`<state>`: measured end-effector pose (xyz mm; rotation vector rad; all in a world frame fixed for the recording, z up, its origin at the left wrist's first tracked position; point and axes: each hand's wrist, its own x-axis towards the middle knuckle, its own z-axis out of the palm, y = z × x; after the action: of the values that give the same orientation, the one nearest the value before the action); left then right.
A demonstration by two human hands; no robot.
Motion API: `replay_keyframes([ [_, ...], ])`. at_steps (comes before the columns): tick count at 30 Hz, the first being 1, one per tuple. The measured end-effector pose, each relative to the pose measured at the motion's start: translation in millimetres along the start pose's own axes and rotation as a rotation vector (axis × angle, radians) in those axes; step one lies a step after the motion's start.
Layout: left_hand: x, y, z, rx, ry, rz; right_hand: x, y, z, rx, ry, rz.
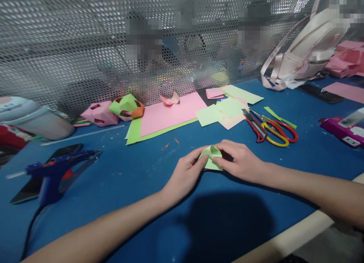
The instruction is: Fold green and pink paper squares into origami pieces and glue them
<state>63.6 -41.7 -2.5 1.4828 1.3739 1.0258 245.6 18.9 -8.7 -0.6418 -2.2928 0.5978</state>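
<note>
Head view shows a curled light-green paper (212,163) pinched by my left hand (186,171) and right hand (243,160) over the blue counter (133,183), with a box cutter (255,126) and scissors (266,121) lying beyond my right hand and a pink sheet (173,114) farther back, left of them.

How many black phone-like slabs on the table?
2. First slab at left, partly hidden by the blue glue gun; second slab at right, in front of the pale backpack. Others may be hidden.
</note>
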Motion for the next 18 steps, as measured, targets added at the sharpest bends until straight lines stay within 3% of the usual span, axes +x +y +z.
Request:
replay_keyframes([
  [3,-0.4,-3.6,1.7,-0.028,0.034,-0.038,-1.6,0.3,5.1,0.015,-0.006,-0.004],
  [8,-2.2,-5.3,6.3,-0.189,-0.038,-0.024,-2.4,2.8,8.1,0.069,0.017,0.009],
  [18,-5.5,2.8,3.1,-0.185,-0.093,-0.028,-3.9,-0.6,6.1,0.109,0.075,0.144],
])
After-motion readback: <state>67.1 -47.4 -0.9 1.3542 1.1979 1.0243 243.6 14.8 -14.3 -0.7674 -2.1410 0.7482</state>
